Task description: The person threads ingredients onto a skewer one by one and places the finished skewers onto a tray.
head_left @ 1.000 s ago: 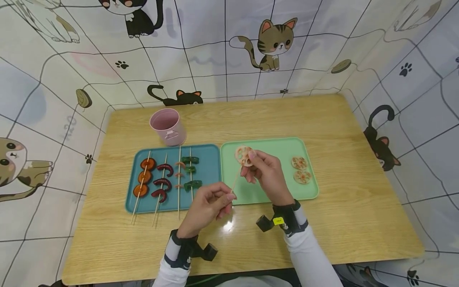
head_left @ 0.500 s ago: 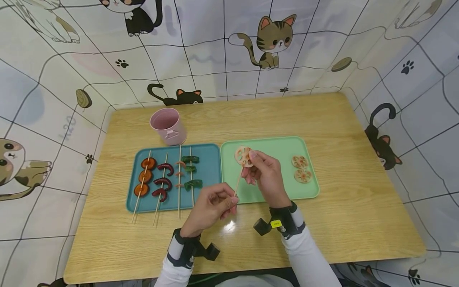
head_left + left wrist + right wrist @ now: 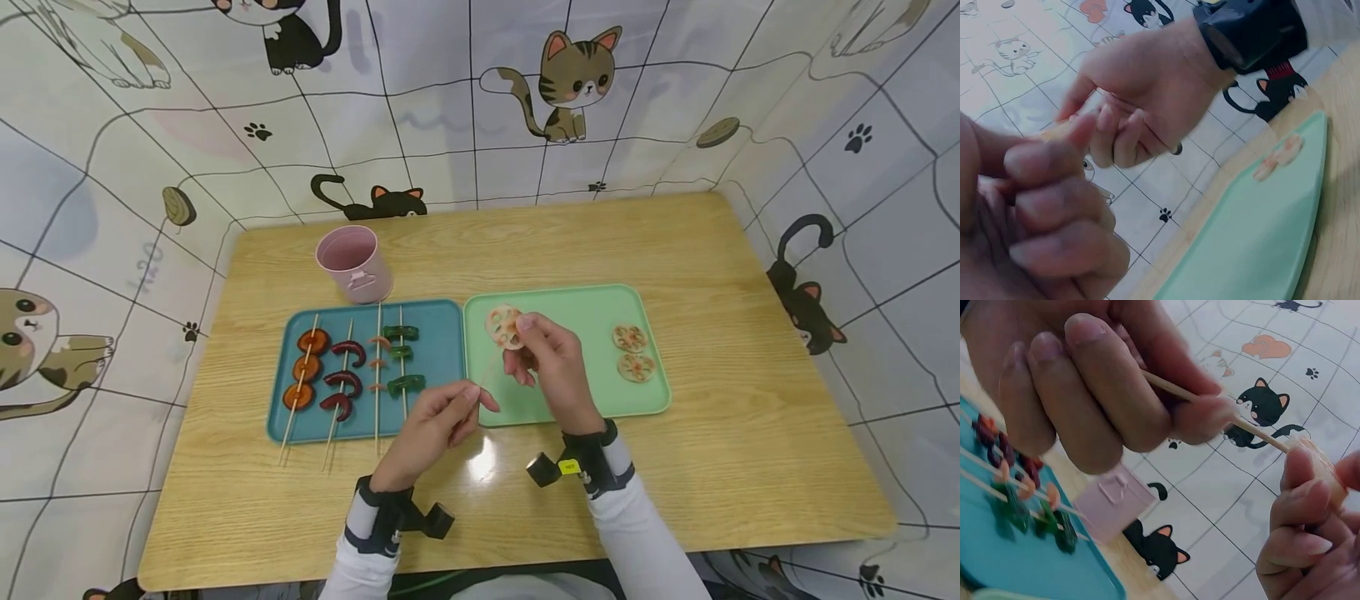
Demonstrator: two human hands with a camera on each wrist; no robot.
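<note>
My right hand pinches a lotus root slice between thumb and fingers, above the green tray. Below and to its left, my left hand pinches a thin wooden skewer. In the right wrist view the skewer runs from the left fingers up to the edge of the slice; fingers hide whether its tip has gone in. From the left wrist, both hands appear close together, with the skewer mostly hidden. Two more lotus root slices lie at the right of the green tray.
A blue tray on the left bears several loaded skewers: orange rounds, dark red curved pieces, small pinkish pieces and green pieces. Their stick ends overhang its front edge. Behind it stands a pink bucket on the wooden table.
The lotus root slice and right hand have shifted slightly left. My left fingers have changed their pinch on the skewer, the index finger reaching farther out. The trays' contents look unchanged.
</note>
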